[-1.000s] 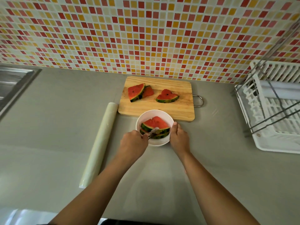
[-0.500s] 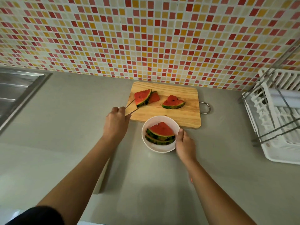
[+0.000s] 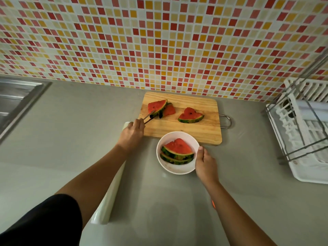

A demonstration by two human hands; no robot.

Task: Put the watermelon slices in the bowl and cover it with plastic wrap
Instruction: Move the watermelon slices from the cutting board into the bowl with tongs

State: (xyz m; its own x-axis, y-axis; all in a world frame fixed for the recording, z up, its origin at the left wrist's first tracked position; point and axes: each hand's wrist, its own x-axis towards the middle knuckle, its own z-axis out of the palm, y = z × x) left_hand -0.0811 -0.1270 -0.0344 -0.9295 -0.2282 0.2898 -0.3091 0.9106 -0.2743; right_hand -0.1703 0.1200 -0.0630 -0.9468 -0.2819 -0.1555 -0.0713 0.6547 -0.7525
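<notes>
A white bowl (image 3: 179, 170) sits on the grey counter just in front of a wooden cutting board (image 3: 195, 132) and holds two stacked watermelon slices (image 3: 178, 150). On the board lie a leaning pair of slices (image 3: 157, 106) at the left and a single slice (image 3: 190, 115) at the right. My left hand (image 3: 132, 134) grips metal tongs (image 3: 149, 118), whose tips close on the rind of the leftmost slice. My right hand (image 3: 205, 165) holds the bowl's right rim. A roll of plastic wrap (image 3: 110, 197) lies on the counter, partly hidden under my left forearm.
A steel sink (image 3: 16, 102) is set into the counter at far left. A white dish rack (image 3: 308, 132) with a metal frame stands at the right edge. The mosaic-tiled wall runs right behind the cutting board, whose metal handle (image 3: 227, 120) points right.
My left hand has moved the tongs from the bowl up and left to the slices on the board, and the tips now pinch the leftmost slice. My right hand stays on the bowl.
</notes>
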